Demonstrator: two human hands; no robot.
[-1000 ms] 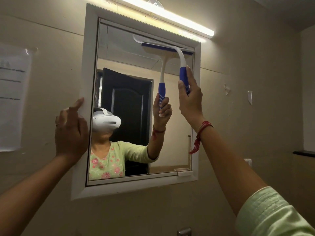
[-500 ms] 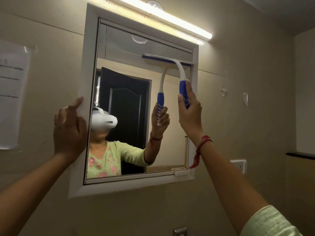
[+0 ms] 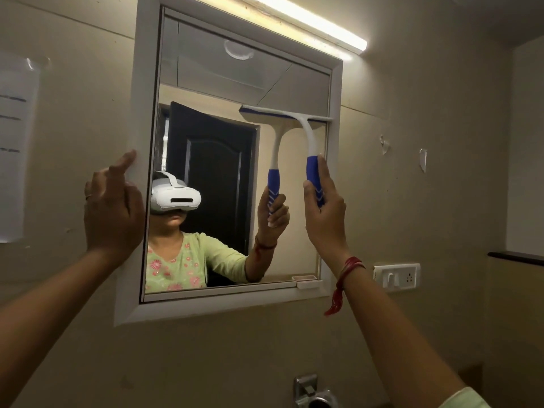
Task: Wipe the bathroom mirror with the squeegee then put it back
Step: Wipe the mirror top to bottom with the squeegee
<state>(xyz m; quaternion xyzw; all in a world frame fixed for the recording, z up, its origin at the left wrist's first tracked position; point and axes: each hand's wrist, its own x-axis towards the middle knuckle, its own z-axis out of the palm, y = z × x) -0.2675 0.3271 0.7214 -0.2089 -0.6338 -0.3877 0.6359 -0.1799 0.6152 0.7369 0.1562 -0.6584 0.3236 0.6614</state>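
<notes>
Paper sheet [image 3: 13,148] taped on wall at left, lines of print too blurred to read; no brand legible on anything. Squeegee [image 3: 306,134]: white curved neck, white crossbar head with blue blade strip, blue rubber grip with pale chevron marks. Blade lies flat against the mirror [image 3: 212,83] glass in the upper right part, right end of head touching the white mirror frame [image 3: 138,119]. Right hand [image 3: 325,213] wrapped around the blue grip, thumb along its left side, fingers curled behind. Left hand [image 3: 113,207] loose against the left side of the frame, index finger up and touching the frame edge, other fingers half curled, holding nothing, ring on one finger. Red thread band [image 3: 347,275] on right wrist, tassel hanging. Lit tube light [image 3: 309,22] above mirror. White switch and socket plate [image 3: 396,275] on wall right of the mirror. Metal fitting [image 3: 313,391] at bottom edge, partly cut off
</notes>
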